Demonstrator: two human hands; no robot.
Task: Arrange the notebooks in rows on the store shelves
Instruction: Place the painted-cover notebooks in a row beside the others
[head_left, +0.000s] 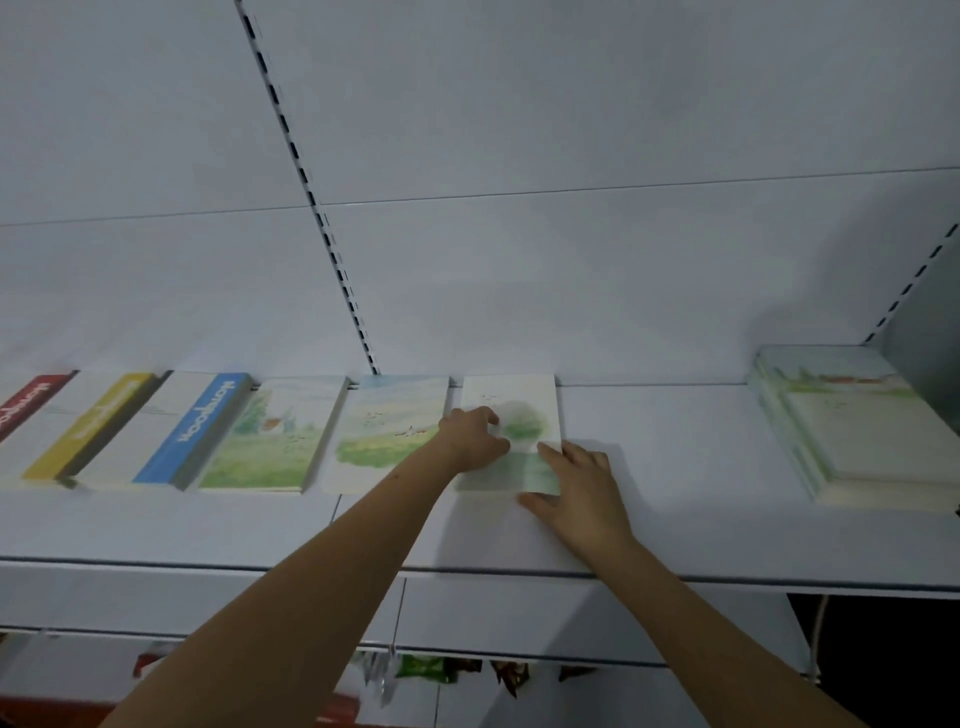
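Note:
A row of notebooks lies flat on the white shelf (649, 467). From the left come a red-spined one (21, 405), a yellow-spined one (88, 426), a blue-spined one (202, 426), then two with watercolour landscape covers (270, 436) (384, 431). The last in the row is a pale notebook with a green tree (519, 405). My left hand (475, 439) rests on its left side with curled fingers. My right hand (576, 496) lies flat with straight fingers on its lower right corner. A stack of landscape notebooks (852, 426) sits at the far right.
The shelf's front edge (519, 574) runs across the view. Slotted uprights (311, 192) stand against the white back panel. Bare shelf lies between the tree notebook and the stack. Packaged goods (431, 667) hang below the shelf.

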